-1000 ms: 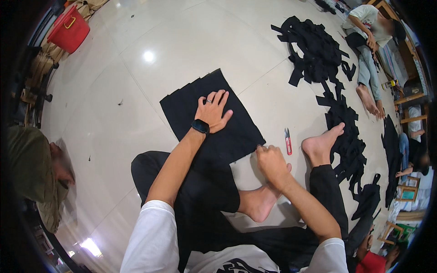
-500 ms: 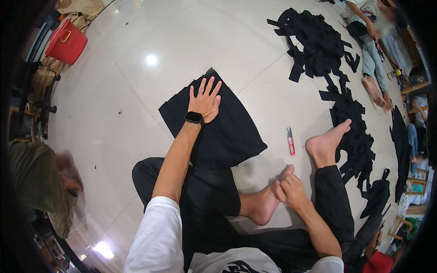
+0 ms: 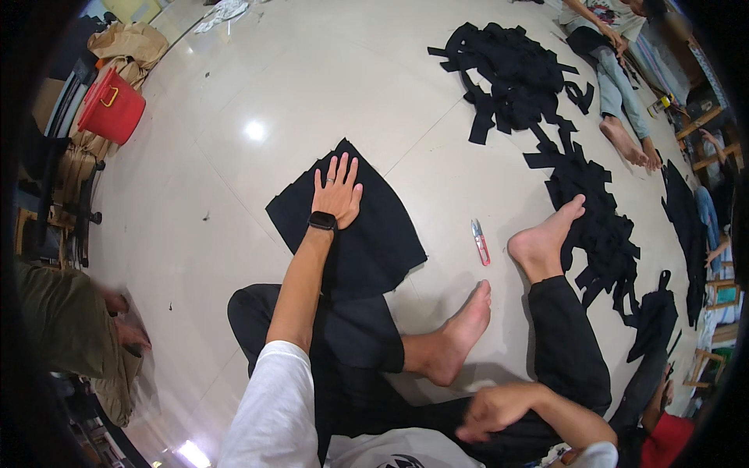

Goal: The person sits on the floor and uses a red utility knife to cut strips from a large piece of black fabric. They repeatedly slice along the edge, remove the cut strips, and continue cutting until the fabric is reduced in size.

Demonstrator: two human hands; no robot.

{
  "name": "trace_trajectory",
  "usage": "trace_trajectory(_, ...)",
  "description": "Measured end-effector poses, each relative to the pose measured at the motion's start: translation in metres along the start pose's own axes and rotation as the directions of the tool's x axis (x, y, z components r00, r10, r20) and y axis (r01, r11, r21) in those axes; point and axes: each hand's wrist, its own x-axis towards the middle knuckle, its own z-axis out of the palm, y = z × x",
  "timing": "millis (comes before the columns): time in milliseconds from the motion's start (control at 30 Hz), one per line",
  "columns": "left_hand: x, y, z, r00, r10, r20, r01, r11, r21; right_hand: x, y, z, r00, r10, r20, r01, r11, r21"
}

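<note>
My left hand (image 3: pixel 337 193) lies flat with its fingers spread on a dark square piece of cloth (image 3: pixel 382 238), which reaches from the floor to my folded leg. My right hand (image 3: pixel 488 413) is low over my lap, away from the cloth, its fingers blurred and bent; I cannot tell if it holds anything. Red-handled thread snips (image 3: pixel 480 242) lie on the tiles to the right of the cloth, between it and my raised bare foot (image 3: pixel 530 249).
Tangled black strips (image 3: pixel 507 78) spread along the right, with more dark cloth (image 3: pixel 686 234) beyond. Co-workers sit at upper right (image 3: pixel 612 93), lower right (image 3: pixel 663 429) and left (image 3: pixel 70 327). A red bucket (image 3: pixel 109 109) stands at upper left by brown bundles (image 3: pixel 129 43).
My right hand has left the cloth's lower right corner and drawn down and back to my lap. My left hand has shifted slightly forward on the cloth, its fingers stretched.
</note>
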Motion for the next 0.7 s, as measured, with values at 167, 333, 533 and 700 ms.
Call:
trace_trajectory(167, -0.016, 0.007, -0.001, 1.0, 0.023, 0.002, -0.023, 0.999, -0.032, 0.087, -0.088, -0.134, -0.072, -0.607, -0.791, 0.189, 0.77, -0.609)
trace_trajectory(333, -0.025, 0.01, -0.004, 1.0, -0.007, -0.001, 0.007, 1.0, -0.029, 0.053, -0.111, -0.188, 0.283, 0.032, -0.959, -0.854, 0.464, -0.236)
trace_trajectory(533, -0.022, 0.007, 0.003, 0.999, 0.013, -0.038, -0.014, 0.999, -0.03, 0.085, -0.052, -0.16, 0.552, -0.261, -0.792, 0.072, 0.961, -0.267)
trace_trajectory(700, -0.025, 0.01, -0.001, 0.998, 0.003, -0.067, -0.007, 0.998, -0.055, 0.11, -0.034, -0.168, 0.098, -0.497, -0.862, -0.623, 0.645, -0.443)
